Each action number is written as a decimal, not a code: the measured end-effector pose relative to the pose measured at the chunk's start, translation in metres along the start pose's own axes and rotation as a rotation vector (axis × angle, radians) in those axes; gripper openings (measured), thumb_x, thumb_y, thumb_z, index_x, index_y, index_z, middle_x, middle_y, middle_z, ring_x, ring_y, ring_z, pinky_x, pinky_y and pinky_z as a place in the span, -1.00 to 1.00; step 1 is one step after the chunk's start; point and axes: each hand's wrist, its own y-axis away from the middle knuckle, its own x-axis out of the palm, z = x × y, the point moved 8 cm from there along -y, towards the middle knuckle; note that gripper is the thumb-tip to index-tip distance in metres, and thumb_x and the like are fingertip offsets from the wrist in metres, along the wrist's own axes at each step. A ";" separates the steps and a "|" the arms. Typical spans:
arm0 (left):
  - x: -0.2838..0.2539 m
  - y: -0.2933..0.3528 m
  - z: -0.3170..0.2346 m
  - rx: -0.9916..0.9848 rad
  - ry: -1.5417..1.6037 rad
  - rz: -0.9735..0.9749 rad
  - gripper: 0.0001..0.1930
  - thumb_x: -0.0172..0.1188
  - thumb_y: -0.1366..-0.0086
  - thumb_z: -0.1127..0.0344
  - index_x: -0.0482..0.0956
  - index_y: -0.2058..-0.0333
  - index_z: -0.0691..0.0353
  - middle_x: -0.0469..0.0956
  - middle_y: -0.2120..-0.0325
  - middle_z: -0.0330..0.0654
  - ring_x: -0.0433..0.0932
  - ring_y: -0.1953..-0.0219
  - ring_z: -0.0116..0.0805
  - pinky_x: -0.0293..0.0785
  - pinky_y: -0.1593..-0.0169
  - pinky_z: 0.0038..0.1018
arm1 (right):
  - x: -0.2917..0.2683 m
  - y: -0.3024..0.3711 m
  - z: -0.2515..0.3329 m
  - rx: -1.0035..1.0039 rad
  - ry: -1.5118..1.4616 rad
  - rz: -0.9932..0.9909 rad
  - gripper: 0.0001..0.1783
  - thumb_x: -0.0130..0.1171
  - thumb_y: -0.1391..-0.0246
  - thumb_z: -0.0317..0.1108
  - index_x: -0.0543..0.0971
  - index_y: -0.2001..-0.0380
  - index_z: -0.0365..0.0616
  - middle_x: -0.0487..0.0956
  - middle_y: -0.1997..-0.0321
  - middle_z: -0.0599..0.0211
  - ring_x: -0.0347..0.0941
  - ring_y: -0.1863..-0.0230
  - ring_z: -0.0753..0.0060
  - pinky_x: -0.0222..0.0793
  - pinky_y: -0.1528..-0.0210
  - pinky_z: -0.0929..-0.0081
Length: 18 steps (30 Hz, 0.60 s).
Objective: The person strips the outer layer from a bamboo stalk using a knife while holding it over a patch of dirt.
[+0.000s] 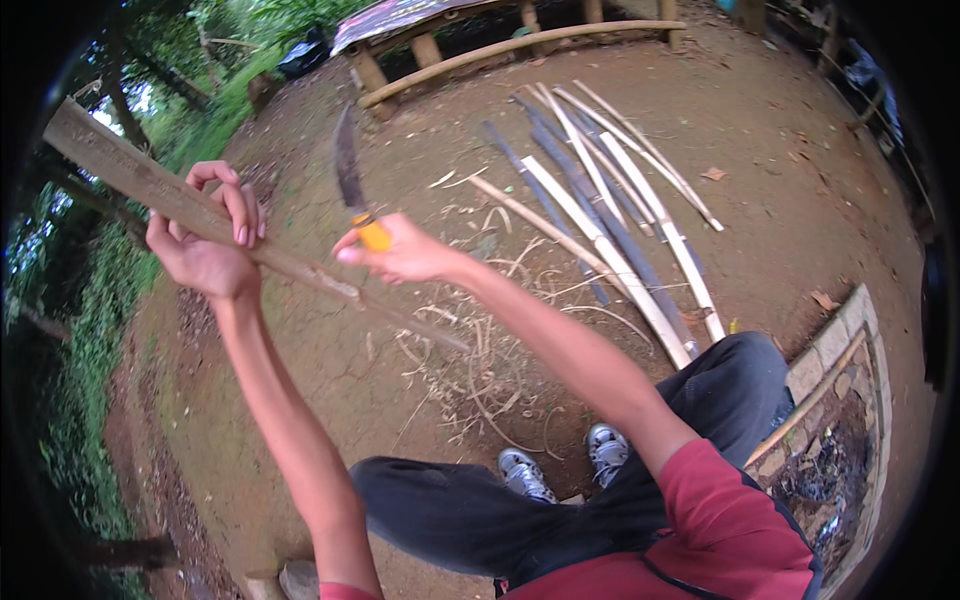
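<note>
bamboo length [300, 270] held aslant at l., gripped by L hand [212, 258], fingers curled round it; knife [349, 180] held point up nearby by R hand [405, 252], fingers clamped on orange handle [374, 236]; pale shavings [478, 350] strewn beyond feet [525, 474], strips [609, 262] laid on ground [780, 130], r. of ctr.

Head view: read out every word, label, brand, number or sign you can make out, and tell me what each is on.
No readable text anywhere.
Patterned sheet on the wooden frame: markings too small and blurred to read.
Knife in the right hand: no legible lettering.
Shoes: none legible.
</note>
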 end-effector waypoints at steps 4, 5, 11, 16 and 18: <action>-0.016 0.016 -0.022 0.146 -0.093 -0.178 -0.39 -0.23 -0.18 -0.38 0.11 0.67 0.08 0.01 0.85 -0.41 0.01 0.81 -0.55 -0.06 0.73 -0.63 | -0.004 0.051 -0.007 0.189 -0.001 -0.223 -0.63 -0.14 -0.30 -0.10 0.30 -0.01 -0.12 0.26 0.61 0.56 0.17 0.70 0.73 0.11 0.68 0.68; -0.018 0.020 -0.024 0.133 -0.116 -0.211 -0.40 -0.21 -0.18 -0.37 0.10 0.67 0.07 0.00 0.85 -0.41 0.00 0.82 -0.56 -0.06 0.73 -0.63 | -0.005 0.064 -0.015 0.136 0.092 -0.250 -0.64 -0.18 -0.31 -0.11 0.31 0.01 -0.15 0.27 0.60 0.55 0.18 0.69 0.70 0.14 0.66 0.64; -0.027 0.043 -0.038 0.188 -0.279 -0.339 -0.48 -0.10 -0.21 -0.22 0.08 0.68 0.04 -0.04 0.86 -0.40 -0.08 0.82 -0.60 -0.08 0.80 -0.65 | 0.048 0.115 0.003 0.004 0.474 -0.222 -0.71 -0.13 -0.26 -0.25 0.34 0.12 -0.27 0.48 0.57 0.10 0.44 0.60 0.14 0.32 0.55 0.24; -0.020 0.060 -0.041 0.220 -0.130 -0.420 -0.61 -0.17 -0.22 0.01 0.05 0.68 0.05 -0.07 0.86 -0.35 -0.10 0.79 -0.54 -0.10 0.75 -0.62 | 0.077 0.128 0.016 0.060 0.560 -0.307 -0.74 -0.08 -0.21 -0.36 0.32 0.19 -0.39 0.53 0.55 -0.12 0.51 0.51 -0.16 0.39 0.45 0.01; -0.025 0.067 -0.029 0.225 -0.095 -0.424 -0.63 -0.18 -0.21 0.03 0.05 0.68 0.05 -0.06 0.85 -0.35 -0.09 0.78 -0.54 -0.08 0.74 -0.62 | 0.077 0.128 0.008 0.046 0.596 -0.336 -0.74 -0.13 -0.23 -0.36 0.34 0.22 -0.43 0.52 0.61 -0.06 0.51 0.59 -0.04 0.40 0.55 0.12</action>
